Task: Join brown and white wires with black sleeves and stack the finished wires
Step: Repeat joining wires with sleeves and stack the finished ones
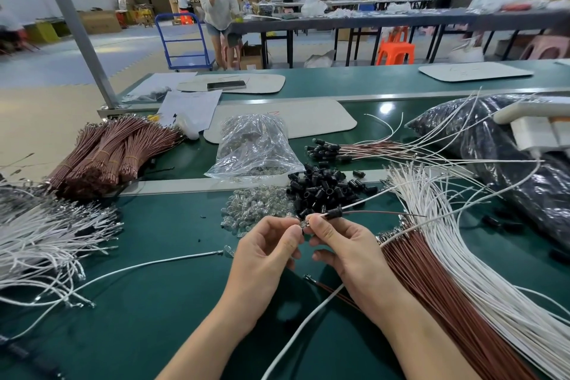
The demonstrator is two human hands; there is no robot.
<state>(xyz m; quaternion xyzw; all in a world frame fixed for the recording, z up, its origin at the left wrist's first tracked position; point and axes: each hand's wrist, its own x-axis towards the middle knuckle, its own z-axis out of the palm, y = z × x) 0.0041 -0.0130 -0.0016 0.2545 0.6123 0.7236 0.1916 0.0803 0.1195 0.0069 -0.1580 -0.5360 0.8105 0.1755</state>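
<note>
The fingertips point(316, 220) of the right hand point(348, 250) are closed in a pinch on the near end of a wire pair point(354, 209). A black sleeve point(334, 213) is threaded on this pair just beyond the pinch, at about 2 o'clock from it. The fingers point(288, 236) of the left hand point(265, 253) are curled and pinched too, on a small part point(303, 224) that glints. It is too small to be identified. The two pinches meet tip to tip above the green table point(154, 256).

The long axis of the sleeve is laid roughly from 9 to 3 o'clock. From its far end a brown wire point(385, 213) is led off toward 3 o'clock and a white wire point(367, 199) toward 2 o'clock.

The sleeve is nearer the right hand. A slide toward 9 o'clock, along the wires and over the joint, is judged to be what comes next.

The finished wires point(333, 149) are stacked well away at 12 o'clock. The loose sleeves point(324, 191) are heaped between that stack and the hands.
</note>
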